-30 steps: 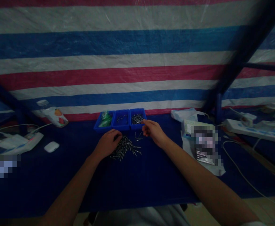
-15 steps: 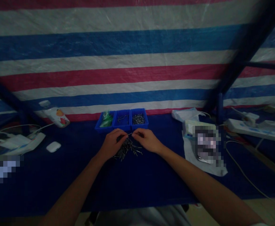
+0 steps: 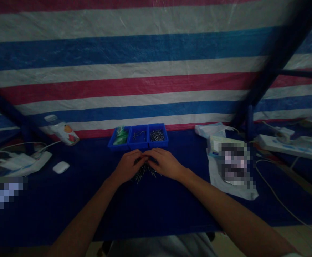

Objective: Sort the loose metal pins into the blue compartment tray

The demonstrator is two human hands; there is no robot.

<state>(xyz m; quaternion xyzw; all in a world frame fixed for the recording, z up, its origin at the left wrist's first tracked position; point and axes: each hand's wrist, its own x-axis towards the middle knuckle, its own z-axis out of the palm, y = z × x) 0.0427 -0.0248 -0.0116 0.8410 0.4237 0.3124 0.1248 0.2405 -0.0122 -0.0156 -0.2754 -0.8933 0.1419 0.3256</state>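
Observation:
My left hand (image 3: pixel 127 165) and my right hand (image 3: pixel 167 163) meet over the table, thumbs and fingers pinched together at the tips. The fingertips cover what they hold; the thin metal rod seen between them earlier is hidden now. Right below the fingers lies a loose pile of thin dark metal rods (image 3: pixel 139 175), partly covered by both hands. Just beyond the hands stands a row of blue bins. The left bin (image 3: pixel 113 144) has a green plastic bag (image 3: pixel 121 136), the middle bin (image 3: pixel 138 146) a few thin bent metal pieces (image 3: pixel 139 135), the right bin (image 3: pixel 158 144) many small metal pieces (image 3: pixel 157 135).
A bottle (image 3: pixel 68 134), a white case (image 3: pixel 61 167) and a power strip (image 3: pixel 39 165) with cables are on the left. To the right lie a box (image 3: pixel 213 145) on a white sheet (image 3: pixel 216 182), a blurred-out object and another power strip (image 3: pixel 281 144). Striped sheeting (image 3: pixel 156 85) hangs behind.
My right hand has moved left and its fingertips now meet those of my left hand. The gap with the thin rod between them has closed, and more of the pile is covered.

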